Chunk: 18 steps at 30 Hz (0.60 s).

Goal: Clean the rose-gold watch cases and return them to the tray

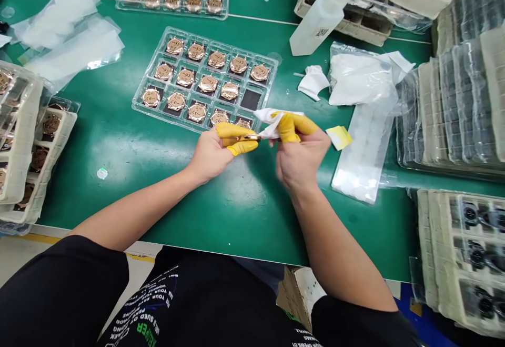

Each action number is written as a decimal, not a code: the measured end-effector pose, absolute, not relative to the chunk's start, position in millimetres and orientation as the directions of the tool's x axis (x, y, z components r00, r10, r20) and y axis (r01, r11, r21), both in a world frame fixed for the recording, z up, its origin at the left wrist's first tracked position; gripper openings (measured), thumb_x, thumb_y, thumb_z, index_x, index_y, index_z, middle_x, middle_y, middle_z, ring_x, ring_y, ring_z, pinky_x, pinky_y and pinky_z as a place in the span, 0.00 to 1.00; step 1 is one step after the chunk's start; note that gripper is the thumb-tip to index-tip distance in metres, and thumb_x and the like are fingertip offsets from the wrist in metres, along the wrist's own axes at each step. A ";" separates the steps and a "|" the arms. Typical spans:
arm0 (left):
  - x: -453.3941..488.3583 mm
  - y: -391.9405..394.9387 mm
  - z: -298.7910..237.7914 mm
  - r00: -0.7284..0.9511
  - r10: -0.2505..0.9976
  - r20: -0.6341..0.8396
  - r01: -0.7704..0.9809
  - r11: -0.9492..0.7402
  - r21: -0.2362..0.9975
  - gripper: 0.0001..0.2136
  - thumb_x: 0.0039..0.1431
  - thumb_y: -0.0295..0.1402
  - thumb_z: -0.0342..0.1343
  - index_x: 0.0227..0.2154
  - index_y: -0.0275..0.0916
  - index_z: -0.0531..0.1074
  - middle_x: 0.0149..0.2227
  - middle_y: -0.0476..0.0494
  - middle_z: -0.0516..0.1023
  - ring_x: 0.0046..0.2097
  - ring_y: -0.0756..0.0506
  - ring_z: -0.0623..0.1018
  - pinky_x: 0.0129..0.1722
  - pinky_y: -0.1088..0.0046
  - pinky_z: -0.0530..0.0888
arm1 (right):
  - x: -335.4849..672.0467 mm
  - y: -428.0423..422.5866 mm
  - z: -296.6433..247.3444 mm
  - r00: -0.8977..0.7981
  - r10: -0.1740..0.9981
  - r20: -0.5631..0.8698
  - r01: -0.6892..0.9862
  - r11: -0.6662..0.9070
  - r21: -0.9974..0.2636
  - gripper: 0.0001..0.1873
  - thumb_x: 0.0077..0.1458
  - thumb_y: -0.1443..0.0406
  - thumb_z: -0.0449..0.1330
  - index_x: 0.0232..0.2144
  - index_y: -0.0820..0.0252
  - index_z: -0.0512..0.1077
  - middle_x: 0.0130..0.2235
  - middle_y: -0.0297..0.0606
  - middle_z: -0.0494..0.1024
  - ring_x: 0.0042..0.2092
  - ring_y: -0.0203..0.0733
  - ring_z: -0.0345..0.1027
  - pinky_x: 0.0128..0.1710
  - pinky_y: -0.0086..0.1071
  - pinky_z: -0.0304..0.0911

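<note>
The person's left hand (211, 155) and right hand (302, 160) meet just above the green tabletop (106, 126), close in front of the body. Yellow finger cots (232, 130) cover fingers on both hands. The left grip is clenched on a rose-gold watch case (248, 137), held edge-on between thumb and fingers, so mostly its thin rim shows. The right grip is closed as well, pinching a white wipe (272, 123) between thumb and forefinger, with the cloth against the case. The case is up in the air between the hands, just off the near edge of a clear plastic tray (252, 99). That tray carries rows of rose-gold watch cases, each in its own dark-lined pocket. Just beside the right hand, a small yellow-stained wipe (338, 137) lies on the tabletop. Farther right are a crumpled white wipe (313, 81), a clear bag of white wipes (363, 76) and a white plastic bottle (319, 20) lying on its side. Stacked cream trays (23, 141) with watch cases sit at the left edge, and stacked trays of dark round parts (424, 241) sit at lower right
</note>
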<state>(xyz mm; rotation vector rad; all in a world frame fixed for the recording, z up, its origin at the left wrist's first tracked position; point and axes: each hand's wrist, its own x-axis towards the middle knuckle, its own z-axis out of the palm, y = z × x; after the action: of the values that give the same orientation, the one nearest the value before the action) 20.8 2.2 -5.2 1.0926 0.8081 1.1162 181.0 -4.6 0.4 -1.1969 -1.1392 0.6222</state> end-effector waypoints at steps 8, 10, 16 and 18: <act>11.0 7.6 0.8 0.298 0.954 -0.023 -0.266 0.106 0.958 0.21 0.39 0.44 0.80 0.36 0.39 0.86 0.39 0.44 0.88 0.43 0.41 0.86 0.49 0.63 0.84 | 188.8 -19.0 13.7 -0.061 0.623 0.780 0.631 0.629 -0.454 0.15 0.60 0.69 0.61 0.44 0.49 0.84 0.37 0.37 0.84 0.38 0.42 0.79 0.35 0.36 0.72; 12.1 6.9 4.6 0.279 0.960 -0.021 -0.303 0.109 0.947 0.21 0.38 0.44 0.81 0.35 0.39 0.86 0.38 0.45 0.88 0.42 0.42 0.86 0.48 0.64 0.84 | 187.2 -16.7 10.9 -0.035 0.646 0.762 0.641 0.600 -0.479 0.14 0.61 0.69 0.61 0.43 0.51 0.85 0.36 0.37 0.84 0.37 0.42 0.79 0.34 0.35 0.72; 10.3 17.0 3.5 0.093 0.996 -0.009 -0.379 0.044 0.925 0.25 0.38 0.46 0.81 0.38 0.40 0.83 0.40 0.46 0.87 0.43 0.43 0.86 0.43 0.67 0.84 | 177.8 -22.0 2.5 -0.154 0.739 0.656 0.618 0.590 -0.520 0.11 0.62 0.70 0.62 0.39 0.54 0.85 0.34 0.37 0.84 0.34 0.39 0.77 0.33 0.32 0.70; 3.0 25.6 0.4 0.040 0.998 0.048 -0.325 -0.033 0.945 0.27 0.41 0.49 0.79 0.42 0.41 0.81 0.42 0.44 0.86 0.43 0.43 0.85 0.38 0.69 0.83 | 176.2 -25.7 4.4 -0.275 0.750 0.602 0.607 0.621 -0.496 0.11 0.63 0.69 0.62 0.39 0.55 0.85 0.35 0.38 0.85 0.36 0.40 0.78 0.34 0.32 0.71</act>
<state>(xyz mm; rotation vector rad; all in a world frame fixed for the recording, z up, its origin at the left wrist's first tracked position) 3.0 25.6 0.4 1.0139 0.9097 1.3420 176.2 -25.7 4.4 -1.0685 -1.9863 0.2112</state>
